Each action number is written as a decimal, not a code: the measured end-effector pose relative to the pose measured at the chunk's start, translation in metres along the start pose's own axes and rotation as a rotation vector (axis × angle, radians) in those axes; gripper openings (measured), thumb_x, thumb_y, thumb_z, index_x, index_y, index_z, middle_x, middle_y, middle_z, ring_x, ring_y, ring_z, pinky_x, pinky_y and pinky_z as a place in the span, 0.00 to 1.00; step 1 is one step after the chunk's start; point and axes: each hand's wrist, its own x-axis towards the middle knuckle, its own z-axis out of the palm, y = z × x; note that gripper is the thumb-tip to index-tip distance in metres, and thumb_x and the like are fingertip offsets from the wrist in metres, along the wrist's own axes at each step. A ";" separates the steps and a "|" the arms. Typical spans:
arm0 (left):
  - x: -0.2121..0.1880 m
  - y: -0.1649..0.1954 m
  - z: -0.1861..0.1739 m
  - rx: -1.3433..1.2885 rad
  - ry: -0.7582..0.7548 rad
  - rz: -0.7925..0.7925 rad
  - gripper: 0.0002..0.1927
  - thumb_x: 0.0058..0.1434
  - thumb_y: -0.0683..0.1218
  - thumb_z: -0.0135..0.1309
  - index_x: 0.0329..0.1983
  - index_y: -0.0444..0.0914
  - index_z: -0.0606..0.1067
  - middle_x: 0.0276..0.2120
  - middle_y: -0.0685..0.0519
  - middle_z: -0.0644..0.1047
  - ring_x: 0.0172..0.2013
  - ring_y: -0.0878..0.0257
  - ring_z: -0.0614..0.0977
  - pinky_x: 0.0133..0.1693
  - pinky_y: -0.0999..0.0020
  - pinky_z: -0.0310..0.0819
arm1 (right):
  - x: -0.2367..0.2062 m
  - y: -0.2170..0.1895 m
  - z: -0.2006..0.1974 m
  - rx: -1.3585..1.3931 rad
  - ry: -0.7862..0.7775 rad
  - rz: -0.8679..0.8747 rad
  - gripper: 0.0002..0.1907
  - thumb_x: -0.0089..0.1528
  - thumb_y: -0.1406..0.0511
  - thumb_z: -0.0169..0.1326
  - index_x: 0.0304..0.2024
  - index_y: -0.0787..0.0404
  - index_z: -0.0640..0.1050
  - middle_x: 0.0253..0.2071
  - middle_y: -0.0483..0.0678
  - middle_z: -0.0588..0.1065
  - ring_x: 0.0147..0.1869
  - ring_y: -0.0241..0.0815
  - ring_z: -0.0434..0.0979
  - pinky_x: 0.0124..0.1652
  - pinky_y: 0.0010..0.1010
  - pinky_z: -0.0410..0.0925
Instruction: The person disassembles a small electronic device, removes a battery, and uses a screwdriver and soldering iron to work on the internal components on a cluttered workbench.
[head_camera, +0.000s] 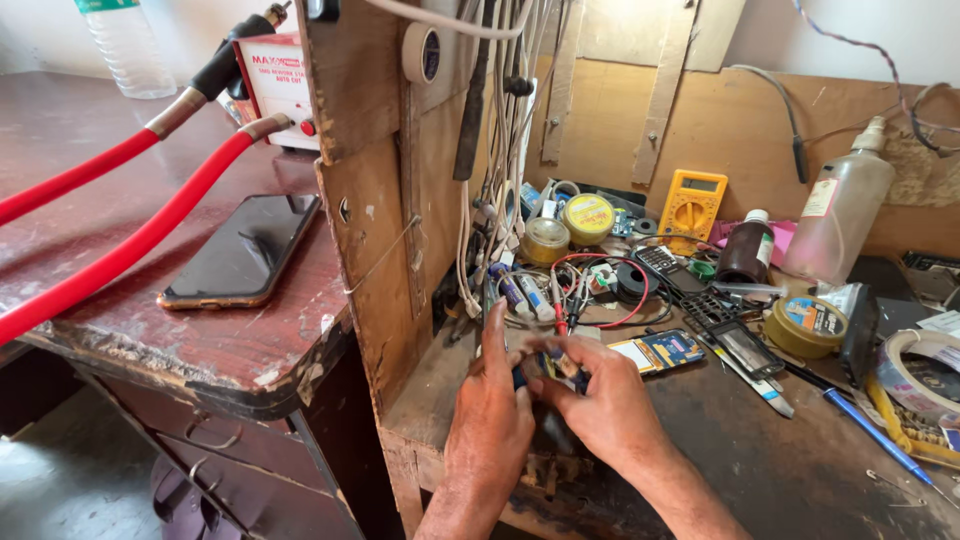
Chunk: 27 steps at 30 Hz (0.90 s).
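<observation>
My left hand and my right hand meet over the near edge of a cluttered wooden workbench. Between their fingertips they pinch a small dark part, mostly hidden by the fingers, so its kind cannot be told. My left index finger points up toward a bundle of wires hanging from a wooden board. Just right of my right hand lies a phone circuit board. Red and black leads loop behind the hands.
A yellow multimeter, round tins, a brown bottle, a clear squeeze bottle, tape rolls and a blue pen crowd the bench. At left, a phone and red hoses lie on a worn table.
</observation>
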 end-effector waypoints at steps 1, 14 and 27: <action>-0.001 -0.002 0.000 0.013 0.007 0.002 0.50 0.53 0.32 0.49 0.77 0.45 0.44 0.42 0.32 0.78 0.43 0.34 0.80 0.42 0.41 0.73 | -0.001 0.001 0.002 0.008 -0.020 0.107 0.24 0.51 0.59 0.66 0.50 0.57 0.82 0.33 0.55 0.83 0.35 0.50 0.86 0.36 0.37 0.73; -0.003 -0.003 0.002 0.015 0.013 0.008 0.47 0.55 0.32 0.50 0.77 0.44 0.47 0.41 0.34 0.79 0.42 0.36 0.81 0.40 0.42 0.73 | 0.003 0.004 0.000 -0.077 -0.100 0.404 0.19 0.54 0.55 0.69 0.40 0.61 0.85 0.31 0.52 0.85 0.34 0.40 0.86 0.39 0.33 0.74; -0.002 -0.010 0.008 0.020 0.034 0.055 0.48 0.53 0.29 0.47 0.77 0.45 0.50 0.44 0.36 0.79 0.45 0.37 0.81 0.44 0.45 0.74 | 0.000 0.000 0.000 -0.171 -0.025 0.247 0.20 0.51 0.57 0.72 0.42 0.59 0.84 0.35 0.55 0.83 0.38 0.44 0.84 0.41 0.33 0.72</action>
